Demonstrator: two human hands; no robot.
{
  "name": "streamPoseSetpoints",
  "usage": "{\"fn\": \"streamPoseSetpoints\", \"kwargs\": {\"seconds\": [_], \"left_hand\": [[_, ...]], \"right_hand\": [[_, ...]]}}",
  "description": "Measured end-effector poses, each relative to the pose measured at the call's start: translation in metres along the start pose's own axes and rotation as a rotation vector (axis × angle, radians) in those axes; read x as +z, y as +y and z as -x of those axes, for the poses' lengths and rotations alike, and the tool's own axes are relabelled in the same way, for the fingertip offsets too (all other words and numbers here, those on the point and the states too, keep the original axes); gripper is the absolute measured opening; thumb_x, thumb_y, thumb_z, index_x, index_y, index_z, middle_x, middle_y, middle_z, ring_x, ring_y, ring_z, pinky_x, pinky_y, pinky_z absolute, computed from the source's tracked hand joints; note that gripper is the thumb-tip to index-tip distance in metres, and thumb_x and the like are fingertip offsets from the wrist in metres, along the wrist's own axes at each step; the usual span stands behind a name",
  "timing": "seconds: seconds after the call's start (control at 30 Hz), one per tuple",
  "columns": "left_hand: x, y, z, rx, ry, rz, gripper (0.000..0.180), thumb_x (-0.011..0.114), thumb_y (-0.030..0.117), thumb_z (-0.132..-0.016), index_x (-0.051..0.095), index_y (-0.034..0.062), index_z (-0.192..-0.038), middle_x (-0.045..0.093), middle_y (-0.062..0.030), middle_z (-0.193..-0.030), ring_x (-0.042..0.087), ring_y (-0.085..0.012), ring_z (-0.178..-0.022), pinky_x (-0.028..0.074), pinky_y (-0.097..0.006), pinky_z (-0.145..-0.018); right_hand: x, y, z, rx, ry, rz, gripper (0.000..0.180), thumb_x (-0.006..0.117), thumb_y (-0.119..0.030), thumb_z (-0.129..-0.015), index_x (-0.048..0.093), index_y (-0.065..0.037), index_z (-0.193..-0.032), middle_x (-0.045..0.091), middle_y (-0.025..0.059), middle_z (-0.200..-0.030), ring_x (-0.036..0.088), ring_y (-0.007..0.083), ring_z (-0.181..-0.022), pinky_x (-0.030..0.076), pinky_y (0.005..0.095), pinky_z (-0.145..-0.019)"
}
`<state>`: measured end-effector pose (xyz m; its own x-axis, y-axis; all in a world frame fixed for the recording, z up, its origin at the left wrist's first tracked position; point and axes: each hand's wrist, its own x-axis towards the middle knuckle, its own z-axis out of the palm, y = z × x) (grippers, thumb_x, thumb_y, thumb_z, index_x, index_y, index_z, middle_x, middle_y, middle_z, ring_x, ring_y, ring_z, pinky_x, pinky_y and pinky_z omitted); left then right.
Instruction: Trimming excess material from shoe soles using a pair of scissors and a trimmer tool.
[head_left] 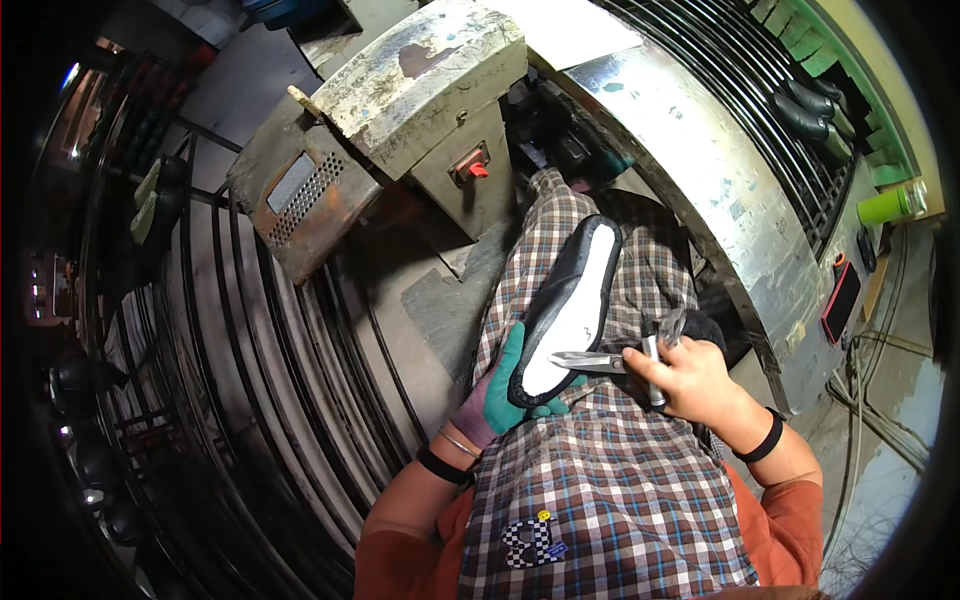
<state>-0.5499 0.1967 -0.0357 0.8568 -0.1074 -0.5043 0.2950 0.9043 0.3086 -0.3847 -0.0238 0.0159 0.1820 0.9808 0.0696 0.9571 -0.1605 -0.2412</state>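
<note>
Shoe sole: a long white sole (578,300) with a dark edge lies along the person's lap, on a checked apron (600,480), with its toe pointing away from them.
Left hand: the left hand (500,395), in a green and purple glove, is cupped under the near end of the sole, and its grip is closed on that end.
Right hand: the bare right hand (690,375) has its grip closed around the handles of the scissors (600,361).
Scissors: the metal blades point left and touch the near edge of the sole.
How it handles: the sole looks light, thin and bendy. It may flop if it is held only at one tip.
Where to hold: I think the best place is the near end, under the heel, close to the blades.
Around: an old metal machine (420,90) with a red switch (478,170) stands just past the knees.
</note>
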Motion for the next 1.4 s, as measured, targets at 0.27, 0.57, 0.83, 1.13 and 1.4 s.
{"fn": "streamPoseSetpoints", "kwargs": {"seconds": [0.27, 0.57, 0.83, 1.13, 1.4], "left_hand": [[-0.008, -0.002, -0.001, -0.009, -0.053, -0.177, 0.076, 0.02, 0.067, -0.095, 0.042, 0.0088, -0.14, 0.067, -0.0156, -0.108, 0.068, -0.019, -0.066, 0.051, -0.021, -0.052], [0.017, 0.078, 0.032, -0.017, -0.169, -1.37, 0.069, 0.074, 0.027, -0.083, 0.041, 0.0051, -0.14, 0.062, -0.016, -0.118, 0.06, -0.0252, -0.11, 0.048, -0.036, -0.093], [-0.017, -0.014, 0.001, 0.326, 0.265, -0.372, 0.068, 0.059, 0.024, -0.095, 0.022, 0.0033, -0.149, 0.044, -0.0094, -0.14, 0.046, -0.0163, -0.125, 0.038, -0.032, -0.106], [-0.001, -0.005, 0.015, 0.366, 0.186, 0.06, 0.035, 0.058, 0.017, -0.095, 0.053, 0.0045, -0.127, 0.064, -0.0074, -0.114, 0.064, -0.0155, -0.099, 0.052, -0.028, -0.087], [-0.048, 0.035, 0.144, 0.987, 0.613, -0.149, 0.04, 0.055, 0.015, -0.094, 0.051, 0.0036, -0.132, 0.059, -0.0109, -0.123, 0.06, -0.0217, -0.11, 0.047, -0.033, -0.099]], "right_hand": [[0.041, -0.013, -0.022, 0.317, 0.201, -0.836, 0.05, 0.066, -0.004, -0.072, 0.058, -0.006, -0.121, 0.064, 0.0145, -0.093, 0.065, 0.0274, -0.078, 0.053, 0.0351, -0.074], [0.055, 0.046, 0.003, 0.783, 0.684, -1.911, 0.043, 0.059, -0.03, -0.092, 0.046, -0.011, -0.128, 0.054, 0.0014, -0.087, 0.049, 0.0087, -0.063, 0.039, 0.0208, -0.052], [0.083, -0.003, -0.004, 0.905, 0.308, -1.736, 0.062, 0.072, -0.027, -0.083, 0.041, -0.008, -0.133, 0.056, 0.0005, -0.085, 0.049, 0.009, -0.06, 0.041, 0.023, -0.053], [0.078, -0.031, -0.041, 0.474, 0.027, -1.429, 0.049, 0.071, -0.009, -0.083, 0.049, -0.006, -0.127, 0.057, 0.0039, -0.094, 0.056, 0.0121, -0.077, 0.046, 0.0243, -0.072], [0.098, -0.016, -0.031, 0.462, 0.203, -1.263, 0.046, 0.072, -0.009, -0.079, 0.051, -0.004, -0.12, 0.055, 0.0061, -0.104, 0.052, 0.0146, -0.092, 0.043, 0.0293, -0.087]]}}
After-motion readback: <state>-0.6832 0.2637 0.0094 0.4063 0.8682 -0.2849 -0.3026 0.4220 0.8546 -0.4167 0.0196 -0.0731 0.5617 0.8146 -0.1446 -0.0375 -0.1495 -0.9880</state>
